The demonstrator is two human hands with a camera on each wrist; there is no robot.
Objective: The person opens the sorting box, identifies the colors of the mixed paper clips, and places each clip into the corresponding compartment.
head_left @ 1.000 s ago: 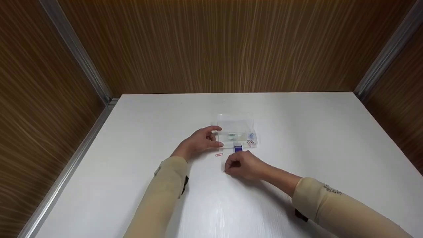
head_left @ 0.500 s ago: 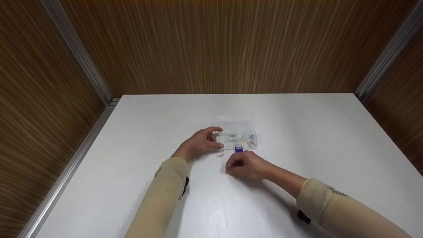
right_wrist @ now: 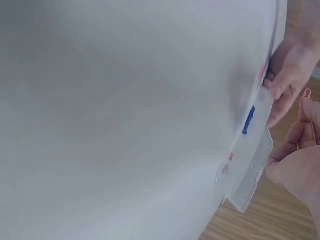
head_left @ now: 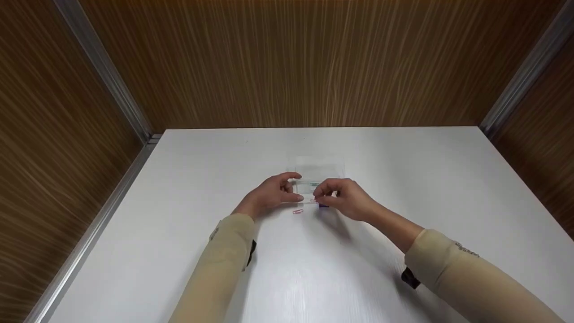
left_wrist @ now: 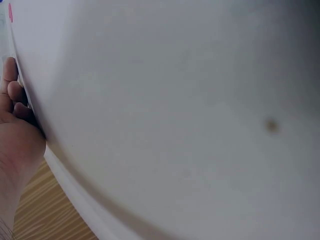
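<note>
A white table [head_left: 287, 251] is seen in the head view, filling the lower two thirds of the frame, with brown wood-grain walls [head_left: 287, 63] behind it and at both sides. At the centre lies a clear box [head_left: 319, 172] with its lid open. The left hand [head_left: 269, 194] is laid against the box's left end, thumb and forefinger curved round it. The right hand [head_left: 347, 197] is held over the box's front right part, a pink clip pinched in its fingertips. A blue latch [head_left: 323, 205] is seen at the box's front edge, and another pink clip [head_left: 297, 211] lies on the table just left of it. In the left wrist view, almost the whole frame is filled by the table [left_wrist: 175, 110]; the left hand [left_wrist: 17, 140] is seen at the left edge. In the right wrist view, the box [right_wrist: 255, 165] is seen at the right with its latch [right_wrist: 248, 120], the left hand [right_wrist: 290, 75] above it, and the right hand [right_wrist: 300, 170] pinching the clip [right_wrist: 304, 104].
</note>
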